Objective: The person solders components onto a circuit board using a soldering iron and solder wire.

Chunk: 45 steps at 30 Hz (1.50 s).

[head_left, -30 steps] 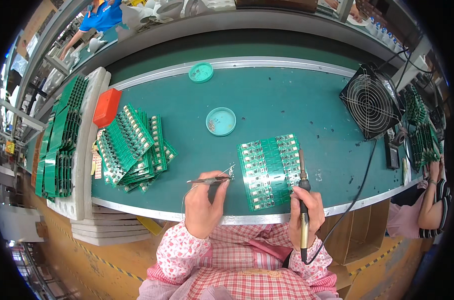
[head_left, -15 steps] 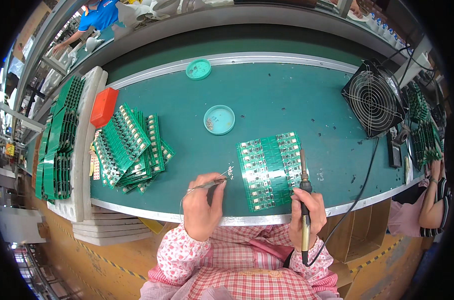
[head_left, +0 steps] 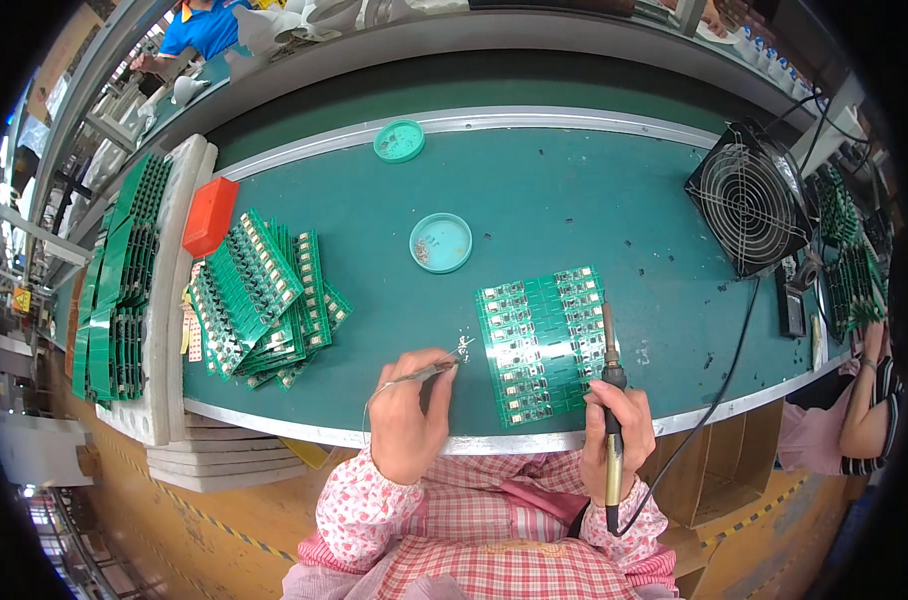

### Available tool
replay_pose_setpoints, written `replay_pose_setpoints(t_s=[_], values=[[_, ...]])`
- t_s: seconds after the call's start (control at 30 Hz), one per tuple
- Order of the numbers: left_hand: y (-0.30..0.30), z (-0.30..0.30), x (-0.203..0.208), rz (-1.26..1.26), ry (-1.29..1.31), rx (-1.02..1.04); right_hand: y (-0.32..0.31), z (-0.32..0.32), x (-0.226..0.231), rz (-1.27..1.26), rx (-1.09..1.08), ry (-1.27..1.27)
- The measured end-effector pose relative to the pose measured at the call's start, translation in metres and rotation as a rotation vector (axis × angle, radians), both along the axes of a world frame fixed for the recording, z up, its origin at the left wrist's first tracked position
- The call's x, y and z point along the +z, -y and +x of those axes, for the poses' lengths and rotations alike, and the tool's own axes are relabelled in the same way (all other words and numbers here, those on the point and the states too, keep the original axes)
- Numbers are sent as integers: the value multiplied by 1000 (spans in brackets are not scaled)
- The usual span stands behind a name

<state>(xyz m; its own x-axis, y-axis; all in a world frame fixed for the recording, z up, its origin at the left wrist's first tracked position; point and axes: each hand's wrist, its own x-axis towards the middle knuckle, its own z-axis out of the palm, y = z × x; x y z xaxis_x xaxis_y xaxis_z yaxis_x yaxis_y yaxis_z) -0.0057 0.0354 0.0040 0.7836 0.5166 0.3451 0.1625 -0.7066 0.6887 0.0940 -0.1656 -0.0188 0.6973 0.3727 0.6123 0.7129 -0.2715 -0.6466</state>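
Note:
My left hand (head_left: 406,410) pinches slim metal tweezers (head_left: 429,371), their tips beside a small scatter of tiny pale components (head_left: 463,347) on the mat. A thin wire-like strand also trails from this hand; I cannot make out what it belongs to. In my right hand (head_left: 619,425) is a soldering iron (head_left: 612,375), pointing away from me, its tip over or just beside the right edge of a green circuit board panel (head_left: 544,345). That panel lies flat between my hands, with component rows down both sides.
At left lies a pile of circuit board panels (head_left: 264,295), beside a red box (head_left: 210,216) and panels standing in white foam (head_left: 179,290). Two shallow turquoise dishes (head_left: 441,243) sit farther back. A fan (head_left: 749,200) stands at right; the iron's cord (head_left: 726,385) runs near it.
My left hand has shifted slightly right, bringing the tweezer tips closer to the scattered components. My right hand and the iron stay almost in place.

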Motion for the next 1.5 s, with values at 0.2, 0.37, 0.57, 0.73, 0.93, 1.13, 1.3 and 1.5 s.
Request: replay_pose_setpoints(t_s=[0.2, 0.37, 0.57, 0.73, 0.93, 1.13, 1.3, 1.5], values=[[0, 0, 0, -19, -8, 15, -1, 0, 0, 5, -2, 1], [0, 1, 0, 0, -10, 18, -1, -1, 2, 17, -5, -4], [2, 1, 0, 19, -3, 5, 0, -1, 3, 57, -16, -41], [13, 1, 0, -115, 45, -83, 1, -7, -2, 244, -38, -178], [21, 7, 2, -79, -8, -187, 3, -9, -6, 244, -49, -208], [23, 8, 2, -46, -24, -167, 4, -8, -7, 238, -34, -199], [23, 9, 1, -4, 0, -191, 5, -9, -7, 242, -19, -213], [23, 10, 2, 39, 9, -198, 7, -9, -5, 193, -5, -218]])
